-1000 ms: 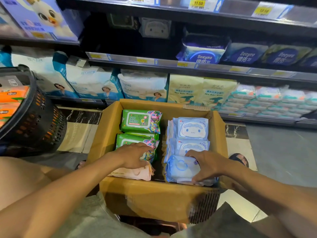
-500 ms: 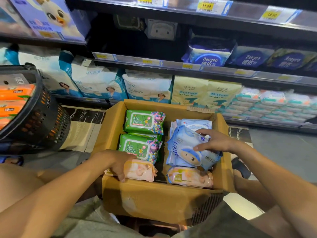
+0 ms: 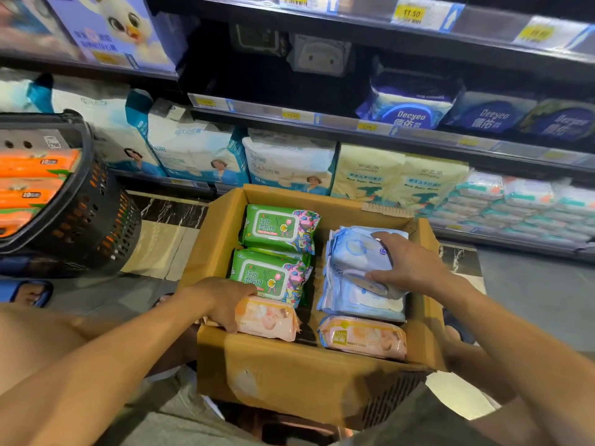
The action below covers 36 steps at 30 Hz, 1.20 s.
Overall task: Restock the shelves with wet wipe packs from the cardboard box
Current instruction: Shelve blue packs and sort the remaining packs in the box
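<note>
The left hand curls round a pink wet wipe pack in the cardboard box. The right hand, to its right, grips a blue wet wipe pack.

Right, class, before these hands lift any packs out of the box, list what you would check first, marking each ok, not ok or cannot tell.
1. Left hand grips the peach pack: ok.
2. Right hand curls round the blue packs: ok.
3. Cardboard box top open, nothing blocking the lift: ok.
4. Free space on the middle shelf: ok, a dark gap shows.
5. Correct shelf spot for these packs: cannot tell.
</note>
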Tool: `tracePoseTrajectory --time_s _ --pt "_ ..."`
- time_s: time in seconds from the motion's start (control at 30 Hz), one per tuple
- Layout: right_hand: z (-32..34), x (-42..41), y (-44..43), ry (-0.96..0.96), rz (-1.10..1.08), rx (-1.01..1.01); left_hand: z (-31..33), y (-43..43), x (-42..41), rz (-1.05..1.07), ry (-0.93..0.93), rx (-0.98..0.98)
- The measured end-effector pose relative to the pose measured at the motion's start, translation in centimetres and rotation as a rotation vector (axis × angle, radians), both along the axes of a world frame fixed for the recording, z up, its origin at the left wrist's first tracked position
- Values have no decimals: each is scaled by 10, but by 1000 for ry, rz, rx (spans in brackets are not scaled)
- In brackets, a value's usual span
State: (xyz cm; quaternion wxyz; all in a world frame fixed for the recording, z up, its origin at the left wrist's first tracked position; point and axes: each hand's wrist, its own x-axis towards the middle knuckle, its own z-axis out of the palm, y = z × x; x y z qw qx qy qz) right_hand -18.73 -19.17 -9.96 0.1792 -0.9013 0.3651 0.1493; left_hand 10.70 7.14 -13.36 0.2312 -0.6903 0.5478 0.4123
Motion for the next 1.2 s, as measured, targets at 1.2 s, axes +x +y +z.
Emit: tracePoseTrajectory --time_s 1.2 --pt "-35 -29 -6 -589 -738 692 6 -18 -8 1546 631 -264"
